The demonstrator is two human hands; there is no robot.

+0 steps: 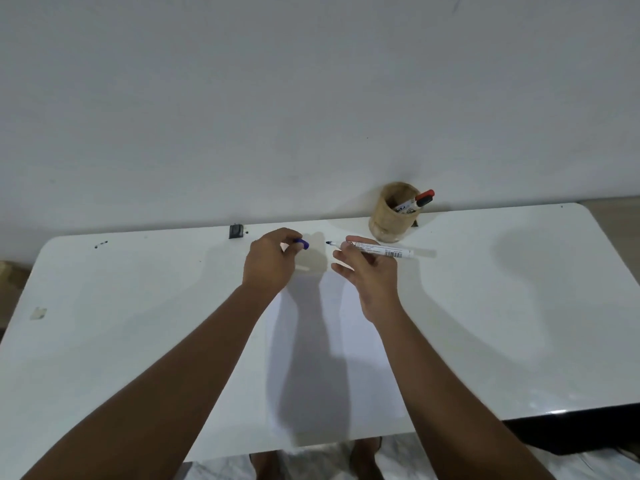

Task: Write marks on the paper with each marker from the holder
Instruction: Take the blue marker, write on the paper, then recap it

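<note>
- Right hand (372, 271) pinching a white marker (384, 250) between thumb and forefinger, remaining fingers (341, 268) loosely spread below.
- Marker uncapped, held roughly level above the table, dark tip pointing left toward the other hand.
- Printed label with a barcode on the marker barrel; lettering too small to read.
- Left hand (272, 259) curled closed around a blue-purple cap (302, 243), fingertips pinching it, only the cap's end showing.
- Cap and marker tip apart, a clear gap between them.
- White paper (332, 358) lying flat on the table under and behind both hands, partly shaded by arm shadows; no marks discernible on it.
- Tan cylindrical holder (391, 216) upright near the table's far edge, just beyond the right hand.
- Two markers leaning inside toward its right rim: a red-capped marker (425, 195) and a black-capped marker (423, 201); print on their barrels illegible.
- Small black object (236, 231) at the far edge, left of the hands.
- White table (121, 323) against a plain pale wall (311, 98).
</note>
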